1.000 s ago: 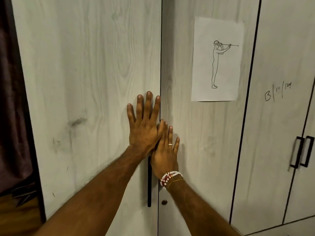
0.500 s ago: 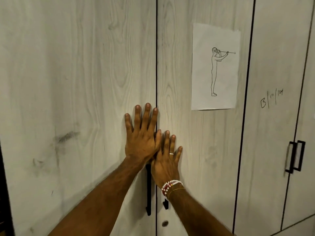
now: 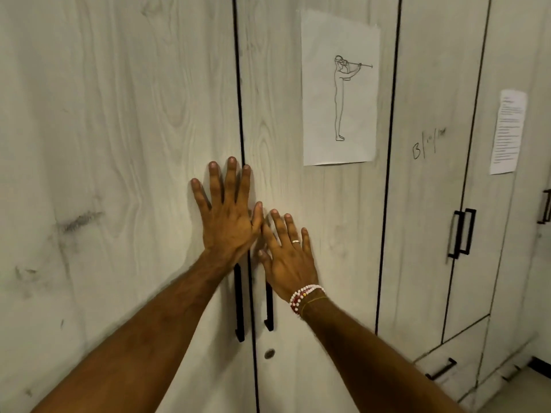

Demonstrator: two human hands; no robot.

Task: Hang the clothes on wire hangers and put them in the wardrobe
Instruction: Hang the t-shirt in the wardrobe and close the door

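Now wardrobe doors [image 3: 143, 120] closed flush, dark gap at frame left gone. Left hand [image 3: 229, 225], right hand [image 3: 287, 257] flat on them at centre, fingers [image 3: 231, 183] straight, gripping nothing. Clothes, hangers unseen, presumably inside: task looks finished.

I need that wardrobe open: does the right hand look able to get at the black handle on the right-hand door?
Probably yes: the right hand lies flat on the right-hand door just above the black handle, covering its top end, and nothing stands between them.
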